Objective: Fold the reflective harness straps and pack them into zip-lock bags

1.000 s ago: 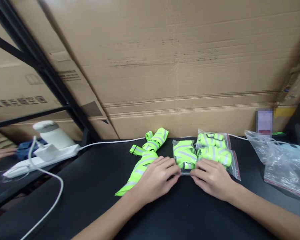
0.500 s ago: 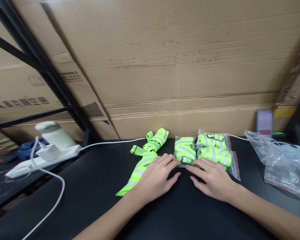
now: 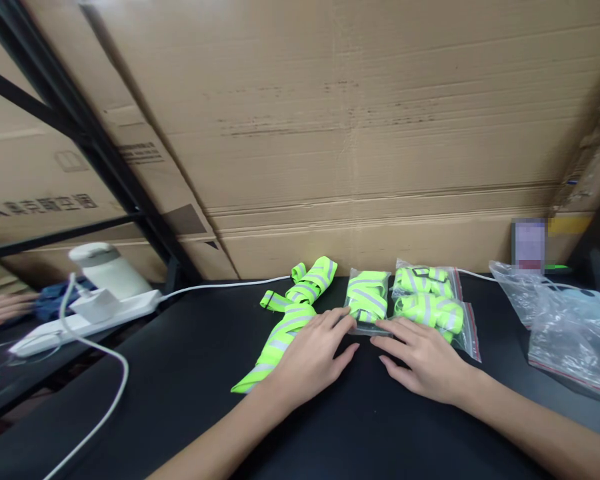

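A neon-yellow reflective strap bundle with silver stripes sits folded in a clear zip bag [image 3: 367, 293] in front of me. My left hand [image 3: 317, 350] rests its fingertips on the bag's near left edge, with the thumb held apart. At the near right edge lie the outstretched fingers of my right hand [image 3: 425, 357], its thumb also apart. To the right are two more bagged bundles, one behind [image 3: 424, 280] and one nearer [image 3: 433, 312], partly covered by my right hand. Left of the bag are loose reflective straps [image 3: 280, 340], partly behind my left hand.
Clear plastic bags [image 3: 575, 340] lie at the right of the black table [image 3: 180, 373]. On the left are a white power strip [image 3: 135, 310], a pale bottle [image 3: 113, 270] and a white cable [image 3: 123, 373]. Another person's hand [image 3: 5, 310] shows far left. Cardboard [image 3: 380, 133] stands behind.
The bag between my hands has shifted slightly away and to the left. Both hands have barely moved. At the far left, the other person's hand has come into clearer view.
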